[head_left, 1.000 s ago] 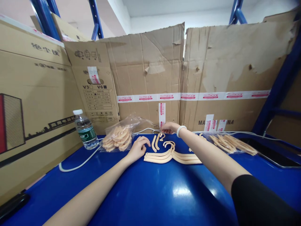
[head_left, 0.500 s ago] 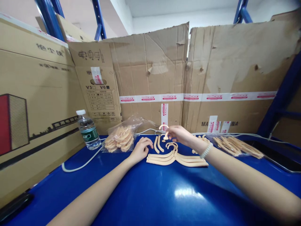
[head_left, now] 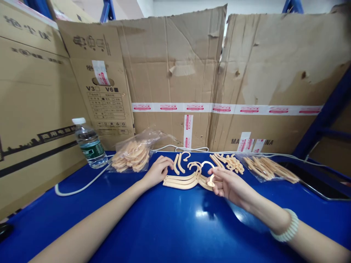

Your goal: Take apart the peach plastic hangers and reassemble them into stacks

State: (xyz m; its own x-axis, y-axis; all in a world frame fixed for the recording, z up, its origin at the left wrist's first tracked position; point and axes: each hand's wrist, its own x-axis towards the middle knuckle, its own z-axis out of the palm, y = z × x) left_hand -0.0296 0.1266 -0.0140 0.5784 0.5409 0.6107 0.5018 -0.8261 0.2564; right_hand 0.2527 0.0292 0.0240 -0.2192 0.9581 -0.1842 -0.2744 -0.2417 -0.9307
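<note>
Pinched in my right hand (head_left: 230,186) is a beige plastic hanger hook (head_left: 210,184), raised in front of the stacked hangers. My left hand (head_left: 158,170) rests on the table with loosely bent fingers and nothing visible in them. Its fingertips are close beside two loose curved hanger arms (head_left: 179,164); whether they touch is unclear. Several beige clothes hangers (head_left: 181,181) lie stacked in front, their right halves partly hidden by my right hand. Another loose hook (head_left: 187,157) lies behind them.
A bag of curved pieces (head_left: 131,157) and a water bottle (head_left: 91,148) stand left. Loose hooks (head_left: 233,163), a bag of hanger arms (head_left: 268,168) and a dark flat device (head_left: 315,182) lie right. A white cable (head_left: 82,190) crosses the table (head_left: 153,226); cardboard (head_left: 170,84) walls the back.
My right hand has come from the back of the table toward me and right, bringing the hook with it. My left hand stays beside the loose arms. The view has tilted down.
</note>
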